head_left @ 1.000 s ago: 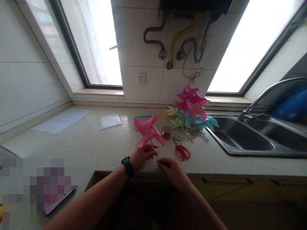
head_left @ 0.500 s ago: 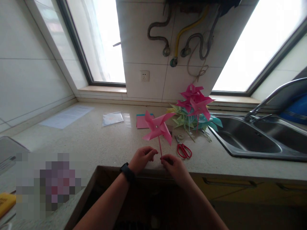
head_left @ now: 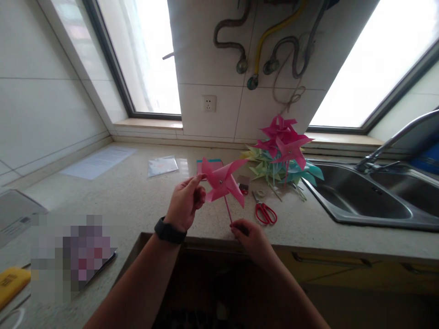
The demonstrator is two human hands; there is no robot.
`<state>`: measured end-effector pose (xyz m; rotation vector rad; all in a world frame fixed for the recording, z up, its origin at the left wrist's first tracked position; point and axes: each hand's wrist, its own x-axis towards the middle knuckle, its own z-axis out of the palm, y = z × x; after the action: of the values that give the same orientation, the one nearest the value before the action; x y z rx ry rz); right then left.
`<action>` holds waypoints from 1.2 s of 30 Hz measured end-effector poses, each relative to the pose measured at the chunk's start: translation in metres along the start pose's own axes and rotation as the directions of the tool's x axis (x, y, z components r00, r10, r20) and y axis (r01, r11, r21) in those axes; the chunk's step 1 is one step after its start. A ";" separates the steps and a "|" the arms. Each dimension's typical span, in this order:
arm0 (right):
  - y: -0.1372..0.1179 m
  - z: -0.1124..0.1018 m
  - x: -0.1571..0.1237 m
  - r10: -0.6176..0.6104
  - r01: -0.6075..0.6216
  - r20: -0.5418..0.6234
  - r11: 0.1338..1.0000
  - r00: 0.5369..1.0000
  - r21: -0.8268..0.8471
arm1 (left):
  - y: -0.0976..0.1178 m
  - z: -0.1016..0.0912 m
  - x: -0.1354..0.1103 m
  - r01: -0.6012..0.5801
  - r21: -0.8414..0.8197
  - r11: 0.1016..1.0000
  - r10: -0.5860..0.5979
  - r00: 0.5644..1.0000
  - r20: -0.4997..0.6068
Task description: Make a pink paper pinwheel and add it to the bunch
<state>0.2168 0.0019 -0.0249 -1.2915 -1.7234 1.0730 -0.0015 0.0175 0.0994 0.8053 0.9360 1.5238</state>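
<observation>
A pink paper pinwheel [head_left: 220,182] with a pin at its centre stands nearly upright on a thin pink stick. My right hand [head_left: 249,235] pinches the lower end of the stick near the counter's front edge. Beside the left blade is my left hand [head_left: 187,201], its fingertips on the blade's edge and the other fingers curled in; a dark watch is on the wrist. Behind the pinwheel, partly hidden, lies a stack of coloured paper [head_left: 214,161]. Red-handled scissors [head_left: 265,213] rest to the right, with a small roll of tape [head_left: 260,193] just behind them.
Finished pinwheels [head_left: 283,146] in pink, green, yellow and blue are heaped at the back right. Further right is a steel sink [head_left: 363,192] with a tap [head_left: 394,137]. Paper sheets [head_left: 99,161] and a clear packet [head_left: 163,166] lie back left; a yellow object [head_left: 13,283] lies front left.
My left hand has moved up and left from near the stick to the pinwheel's left blade. The pinwheel leans slightly more left; my right hand keeps its pinch on the stick.
</observation>
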 end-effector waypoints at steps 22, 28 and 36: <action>-0.001 0.003 -0.001 -0.069 0.067 -0.026 0.994 0.997 -0.083 | -0.014 0.014 0.020 -0.022 0.190 0.982 0.037 0.996 -0.077; -0.002 0.002 -0.001 -0.083 0.080 -0.029 0.992 0.996 -0.097 | -0.014 0.015 0.022 -0.032 0.238 0.971 0.050 0.996 -0.071; 0.000 0.003 -0.001 -0.104 0.100 -0.041 0.990 0.994 -0.101 | -0.012 0.014 0.023 -0.048 0.285 0.957 0.075 0.994 -0.082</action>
<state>0.2144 0.0008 -0.0255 -1.2639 -1.8071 0.9030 0.0126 0.0430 0.0951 0.9815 1.2270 1.5101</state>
